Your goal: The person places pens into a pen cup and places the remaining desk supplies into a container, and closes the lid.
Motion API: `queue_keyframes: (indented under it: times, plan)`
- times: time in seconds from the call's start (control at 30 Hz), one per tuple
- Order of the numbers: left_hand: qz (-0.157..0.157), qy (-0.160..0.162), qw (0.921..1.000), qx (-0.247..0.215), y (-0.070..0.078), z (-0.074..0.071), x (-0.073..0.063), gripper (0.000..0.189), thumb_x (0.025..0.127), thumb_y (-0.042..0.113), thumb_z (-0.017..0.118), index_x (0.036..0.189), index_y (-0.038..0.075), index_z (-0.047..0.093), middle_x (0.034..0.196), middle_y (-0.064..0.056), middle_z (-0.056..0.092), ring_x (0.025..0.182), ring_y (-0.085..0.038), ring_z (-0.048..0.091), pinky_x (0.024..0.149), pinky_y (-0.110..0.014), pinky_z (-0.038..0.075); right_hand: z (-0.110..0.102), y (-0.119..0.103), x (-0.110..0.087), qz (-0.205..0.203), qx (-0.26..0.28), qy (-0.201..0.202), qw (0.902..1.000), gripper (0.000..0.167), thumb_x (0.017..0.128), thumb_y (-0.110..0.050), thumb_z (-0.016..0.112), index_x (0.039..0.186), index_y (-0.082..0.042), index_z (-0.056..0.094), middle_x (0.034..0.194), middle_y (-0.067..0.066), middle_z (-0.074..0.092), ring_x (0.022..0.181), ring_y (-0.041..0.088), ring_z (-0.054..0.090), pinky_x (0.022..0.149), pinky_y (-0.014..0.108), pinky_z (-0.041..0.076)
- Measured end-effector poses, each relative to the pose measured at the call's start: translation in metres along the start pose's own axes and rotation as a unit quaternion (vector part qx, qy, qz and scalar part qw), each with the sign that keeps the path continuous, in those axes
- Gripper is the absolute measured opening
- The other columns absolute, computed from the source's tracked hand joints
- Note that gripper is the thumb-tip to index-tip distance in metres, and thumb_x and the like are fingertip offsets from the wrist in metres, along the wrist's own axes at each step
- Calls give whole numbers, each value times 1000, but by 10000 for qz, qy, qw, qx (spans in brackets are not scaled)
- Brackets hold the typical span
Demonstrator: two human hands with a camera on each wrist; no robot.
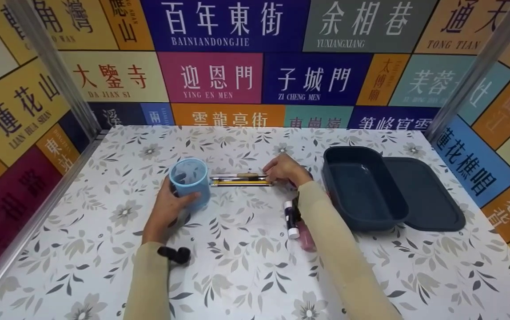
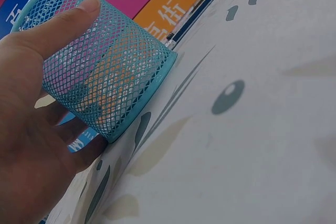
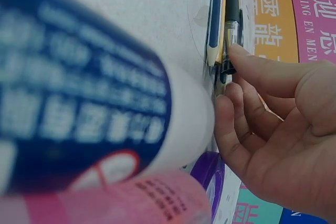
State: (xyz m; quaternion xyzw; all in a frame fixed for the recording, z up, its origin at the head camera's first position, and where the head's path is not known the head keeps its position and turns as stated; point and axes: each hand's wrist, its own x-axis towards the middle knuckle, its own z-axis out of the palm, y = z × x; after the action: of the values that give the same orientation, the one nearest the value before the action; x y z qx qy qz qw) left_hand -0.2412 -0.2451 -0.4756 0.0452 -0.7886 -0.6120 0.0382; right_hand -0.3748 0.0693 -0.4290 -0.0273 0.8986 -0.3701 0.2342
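Observation:
My left hand point(image 1: 166, 206) grips a light blue mesh pen cup point(image 1: 198, 183), thumb across its near side and fingers around the far side. In the left wrist view the cup's base rim point(image 2: 144, 98) is close to the tabletop. Right of the cup, pencils point(image 1: 241, 183) and pens lie side by side in a small row. At the row's right end my right hand point(image 1: 284, 169) pinches a clear-barrelled pen point(image 3: 231, 30) near its black end, between thumb and fingers. A blue-and-white pencil point(image 3: 214, 30) with a bare wood tip lies beside that pen.
A dark blue glue stick point(image 1: 290, 220) with white ends and a pink bottle point(image 1: 307, 241) lie by my right forearm. Purple tape point(image 3: 207, 174) is below the right fingers. A dark blue box point(image 1: 361, 186) stands at the right, its lid point(image 1: 435, 191) beside it.

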Motion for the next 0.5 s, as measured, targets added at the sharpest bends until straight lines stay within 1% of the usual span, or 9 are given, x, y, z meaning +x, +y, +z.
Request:
queue_keyframes:
  times: [0.1, 0.17, 0.27, 0.33, 0.4, 0.5]
  plan:
    - [6, -15, 10000, 40, 0, 0, 0, 106, 80, 22, 85, 160, 15, 17, 161, -15, 34, 152, -33, 29, 127, -49, 22, -2, 1, -2, -76, 77, -61, 9999, 37, 85, -4, 76, 122, -9, 72, 115, 9, 71, 83, 15, 58, 72, 27, 50]
    - [46, -13, 10000, 38, 0, 0, 0, 105, 80, 21, 85, 160, 15, 18, 160, -15, 34, 151, -33, 30, 127, -49, 22, -4, 1, -4, -77, 215, -114, 9997, 37, 86, -4, 74, 123, -8, 71, 112, 9, 72, 76, 16, 56, 71, 28, 49]
    - [69, -29, 10000, 16, 0, 0, 0, 104, 80, 20, 84, 160, 14, 18, 161, -15, 34, 151, -33, 30, 127, -49, 22, -9, 1, -6, -52, 565, -201, 9982, 37, 88, -2, 70, 125, -9, 70, 114, 10, 71, 77, 17, 57, 77, 32, 52]
    - [37, -22, 10000, 40, 0, 0, 1, 104, 80, 20, 84, 160, 14, 18, 161, -15, 34, 151, -33, 30, 127, -49, 22, -12, 1, -8, -131, 780, -252, 9965, 39, 90, -2, 68, 128, -8, 68, 119, 12, 70, 83, 19, 62, 84, 36, 55]
    - [-40, -24, 10000, 78, 0, 0, 1, 105, 80, 22, 84, 161, 15, 17, 161, -15, 34, 152, -33, 29, 127, -50, 22, -14, 1, -11, -249, 957, -312, 9946, 40, 91, -2, 66, 131, -7, 65, 127, 14, 66, 100, 23, 66, 95, 41, 56]
    - [-123, -24, 9998, 126, 0, 0, 2, 106, 80, 24, 84, 161, 16, 16, 162, -14, 33, 152, -33, 29, 127, -50, 22, -15, 3, -14, -479, 1254, -377, 9902, 42, 93, -2, 64, 136, -3, 61, 129, 18, 65, 114, 31, 66, 102, 46, 54]
